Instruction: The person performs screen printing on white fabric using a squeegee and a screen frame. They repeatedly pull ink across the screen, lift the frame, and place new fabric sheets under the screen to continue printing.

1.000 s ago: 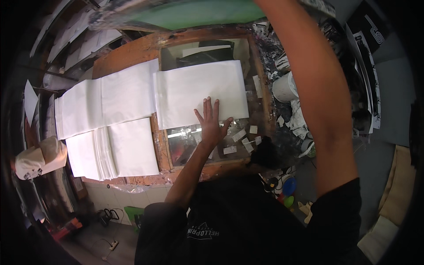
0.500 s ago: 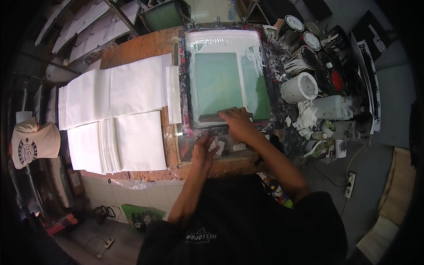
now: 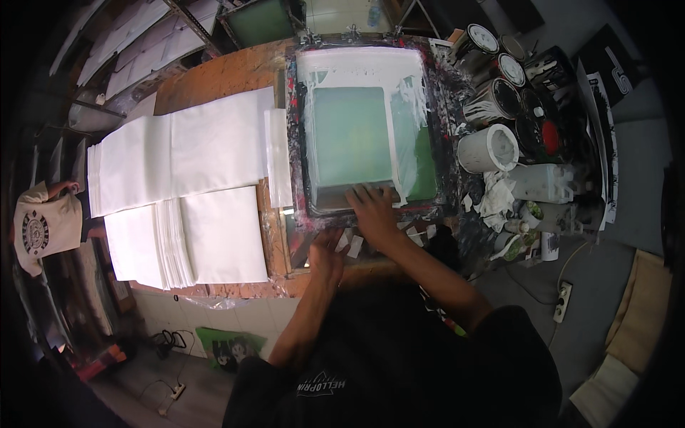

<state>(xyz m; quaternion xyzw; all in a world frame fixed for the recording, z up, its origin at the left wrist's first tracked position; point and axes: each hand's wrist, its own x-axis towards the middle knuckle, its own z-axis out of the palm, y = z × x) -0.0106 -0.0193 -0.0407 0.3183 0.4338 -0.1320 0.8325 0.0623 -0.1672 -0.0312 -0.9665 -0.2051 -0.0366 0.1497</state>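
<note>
A printing screen lies on the bench before me, its frame stained with ink. Its green mesh has white ink smeared along the top and right side. My right hand is closed over a dark, wide squeegee, which lies across the near end of the mesh. Close to the near edge of the frame is my left hand, palm turned inward. Its fingertips are dim and partly lost in shadow at that edge, so whether they touch the frame I cannot tell.
White folded fabric stacks cover the bench's left. Ink-stained cans, a white bucket, crumpled tissue and a translucent jug crowd the right. Clamps line the screen's far edge. Another person stands far left.
My right hand and the squeegee have shifted slightly toward me, and the squeegee now shows a broader face. My left hand has drawn a little nearer, its fingers less spread.
</note>
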